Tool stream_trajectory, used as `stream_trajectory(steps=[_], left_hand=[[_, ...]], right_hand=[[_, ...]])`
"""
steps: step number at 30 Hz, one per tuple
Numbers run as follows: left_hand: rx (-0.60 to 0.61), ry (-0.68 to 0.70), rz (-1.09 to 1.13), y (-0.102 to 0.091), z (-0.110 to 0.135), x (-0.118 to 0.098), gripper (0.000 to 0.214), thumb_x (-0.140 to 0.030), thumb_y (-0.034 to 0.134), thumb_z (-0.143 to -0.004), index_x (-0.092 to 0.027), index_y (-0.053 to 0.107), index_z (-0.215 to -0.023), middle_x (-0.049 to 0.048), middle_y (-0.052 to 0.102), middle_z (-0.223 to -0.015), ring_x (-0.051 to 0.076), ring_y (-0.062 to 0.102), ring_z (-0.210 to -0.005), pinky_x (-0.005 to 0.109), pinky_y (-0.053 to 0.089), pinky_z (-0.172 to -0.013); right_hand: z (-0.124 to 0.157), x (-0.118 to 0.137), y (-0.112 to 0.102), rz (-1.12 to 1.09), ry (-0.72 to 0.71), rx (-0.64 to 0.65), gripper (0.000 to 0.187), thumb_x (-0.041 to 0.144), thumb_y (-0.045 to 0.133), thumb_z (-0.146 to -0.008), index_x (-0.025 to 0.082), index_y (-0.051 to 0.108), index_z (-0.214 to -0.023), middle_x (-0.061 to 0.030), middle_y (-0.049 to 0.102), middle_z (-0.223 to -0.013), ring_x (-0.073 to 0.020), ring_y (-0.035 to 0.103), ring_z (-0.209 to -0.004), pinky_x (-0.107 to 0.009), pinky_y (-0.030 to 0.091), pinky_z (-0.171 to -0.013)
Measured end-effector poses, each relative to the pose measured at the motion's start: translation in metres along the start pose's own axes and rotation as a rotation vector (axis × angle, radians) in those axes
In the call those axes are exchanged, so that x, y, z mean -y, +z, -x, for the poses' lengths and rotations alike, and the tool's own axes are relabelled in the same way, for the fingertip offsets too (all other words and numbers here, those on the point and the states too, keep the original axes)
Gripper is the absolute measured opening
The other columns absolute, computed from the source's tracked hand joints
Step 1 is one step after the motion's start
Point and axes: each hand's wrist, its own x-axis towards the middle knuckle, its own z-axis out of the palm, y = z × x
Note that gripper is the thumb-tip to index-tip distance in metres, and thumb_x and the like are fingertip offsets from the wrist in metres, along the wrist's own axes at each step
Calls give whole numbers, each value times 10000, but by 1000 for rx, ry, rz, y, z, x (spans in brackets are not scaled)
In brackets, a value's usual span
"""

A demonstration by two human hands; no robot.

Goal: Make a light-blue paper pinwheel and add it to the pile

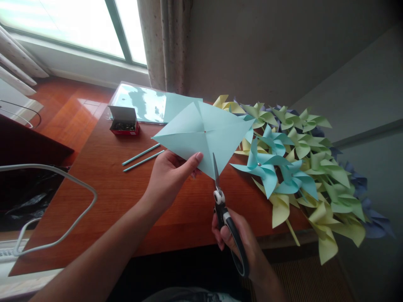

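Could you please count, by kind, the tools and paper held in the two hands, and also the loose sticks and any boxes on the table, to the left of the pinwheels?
Scissors: 1
Light blue paper sheet: 1
Loose light blue sticks: 2
Open box: 1
Total: 5

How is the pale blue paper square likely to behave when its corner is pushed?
The pale blue paper square is probably fairly stiff for paper: held by the left hand at one side, it looks nearly flat. It may fold most easily along its diagonal creases. When pushed, it would likely curl, like the blades of the blue pinwheels.
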Motion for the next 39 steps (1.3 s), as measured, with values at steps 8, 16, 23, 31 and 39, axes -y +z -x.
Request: stream_trajectory(steps=[8,16,23,31,39], left_hand=[[10,0,57,0,1,1,225,-294,794,-794,-162,644,-692,-7,646,-595,119,570,-544,227,444,-525],[6,10,42,0,1,1,228,-299,791,-793,-160,641,-694,-3,648,-600,123,572,-548,231,441,-528],[10,10,36,0,1,0,246,-325,797,-785,-159,645,-686,3,650,-592,128,581,-544,236,447,-531],[0,16,10,-1,0,-1,252,-330,789,-793,-159,643,-680,4,651,-588,127,582,-540,232,449,-528],[-6,12,-5,-1,0,-1,228,-321,775,-792,-172,643,-682,7,660,-596,139,590,-541,243,457,-531]], right_hand=[[0,-2,1,-1,-10,-11,531,691,585,-888,162,566,-932,17,475,-724,-121,437,-627,-272,337,-578],[-1,-1,1,5,-2,-14,535,698,581,-884,165,562,-923,19,473,-714,-123,438,-620,-268,341,-570],[-1,-2,2,-25,0,-22,509,676,577,-902,168,557,-925,35,462,-681,-111,428,-580,-264,345,-556],[-2,-1,3,-27,18,-15,501,664,589,-902,164,572,-912,27,487,-690,-115,459,-592,-263,359,-555],[-3,-2,4,-36,22,-33,497,661,593,-900,165,555,-895,36,475,-668,-102,432,-565,-255,344,-532]])
